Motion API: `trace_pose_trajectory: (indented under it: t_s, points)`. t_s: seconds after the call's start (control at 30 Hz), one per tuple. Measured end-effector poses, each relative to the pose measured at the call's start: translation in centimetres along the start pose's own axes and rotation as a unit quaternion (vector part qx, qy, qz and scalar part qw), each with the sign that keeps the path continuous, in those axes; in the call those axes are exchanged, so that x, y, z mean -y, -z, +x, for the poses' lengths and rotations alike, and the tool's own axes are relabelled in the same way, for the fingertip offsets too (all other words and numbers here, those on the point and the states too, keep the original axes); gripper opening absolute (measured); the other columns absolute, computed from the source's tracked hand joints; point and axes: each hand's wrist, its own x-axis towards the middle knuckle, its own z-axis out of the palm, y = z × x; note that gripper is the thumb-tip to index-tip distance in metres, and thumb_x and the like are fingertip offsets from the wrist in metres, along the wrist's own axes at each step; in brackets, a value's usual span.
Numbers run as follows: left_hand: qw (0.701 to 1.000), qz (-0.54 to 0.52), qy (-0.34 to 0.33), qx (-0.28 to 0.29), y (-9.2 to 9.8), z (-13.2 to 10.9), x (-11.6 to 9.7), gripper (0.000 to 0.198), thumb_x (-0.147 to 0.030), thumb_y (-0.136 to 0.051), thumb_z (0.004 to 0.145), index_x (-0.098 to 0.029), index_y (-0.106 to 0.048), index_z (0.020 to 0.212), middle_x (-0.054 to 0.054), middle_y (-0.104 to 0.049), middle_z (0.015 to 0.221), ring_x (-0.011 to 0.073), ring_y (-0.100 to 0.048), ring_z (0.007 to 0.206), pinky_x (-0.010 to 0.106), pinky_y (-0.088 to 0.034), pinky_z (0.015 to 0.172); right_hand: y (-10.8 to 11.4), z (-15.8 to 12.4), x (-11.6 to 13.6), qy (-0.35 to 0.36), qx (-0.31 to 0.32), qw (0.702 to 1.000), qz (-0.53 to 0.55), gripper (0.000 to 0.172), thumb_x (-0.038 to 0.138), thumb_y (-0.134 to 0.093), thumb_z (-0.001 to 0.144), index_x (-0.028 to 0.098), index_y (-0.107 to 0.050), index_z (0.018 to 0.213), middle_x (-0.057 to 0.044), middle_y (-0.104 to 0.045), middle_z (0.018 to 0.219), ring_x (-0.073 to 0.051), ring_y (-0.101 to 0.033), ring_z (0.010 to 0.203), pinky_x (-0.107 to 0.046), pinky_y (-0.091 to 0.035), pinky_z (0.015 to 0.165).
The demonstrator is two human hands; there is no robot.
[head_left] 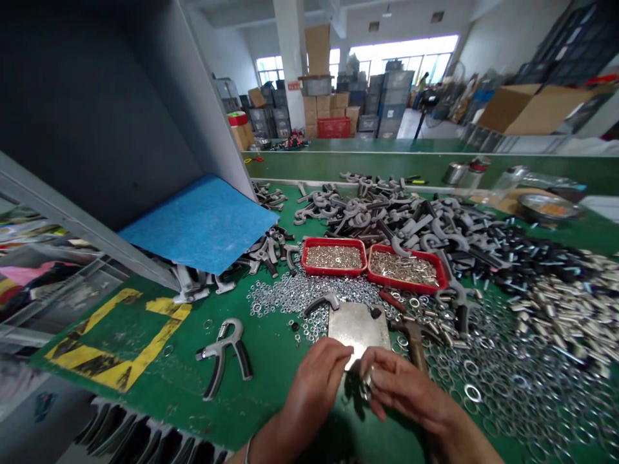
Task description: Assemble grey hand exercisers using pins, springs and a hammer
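Note:
My left hand and my right hand meet at the near edge of the green table, fingers curled together round a small metal part that I cannot make out clearly. Just beyond them lies a flat metal plate with a hammer at its right side. A finished hand gripper with grey handles and a spring lies to the left of my left hand.
Two red trays hold small metal pieces. Loose nuts, washers, a heap of grey handles and black pieces surround them. A blue sheet slopes from a grey bin at left. Boxes and crates stand behind.

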Motion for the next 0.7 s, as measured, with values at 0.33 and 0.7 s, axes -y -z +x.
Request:
trace_pose_trajectory:
  t_s: [0.33,0.7]
  points:
    - [0.911,-0.326,0.253,-0.01,1.0,0.3,-1.2,0.028,-0.032,-0.069,0.083,-0.013,-0.067,0.104,0.01,-0.074,0.092,0.0182,-0.071,0.08,0.032,-0.056,0.079,-0.4,-2.1,-2.1,-0.005,0.014,1.0,0.019,0.017,0.034,-0.064,0.091,0.017,-0.061,0.097,0.005,-0.055,0.059,-0.005,-0.041,0.042,-0.018,-0.042,0.044]
    - [0.994,-0.107,0.036,0.006,-0.8,-1.5,-1.7,0.021,-0.024,-0.067,0.086,-0.019,-0.073,0.106,0.008,-0.072,0.099,0.0184,-0.071,0.086,0.031,-0.058,0.078,2.9,-4.1,-4.0,0.063,-0.172,0.983,0.016,0.024,0.04,-0.066,0.089,0.018,-0.064,0.1,0.005,-0.045,0.062,-0.009,-0.034,0.052,-0.022,-0.038,0.05]
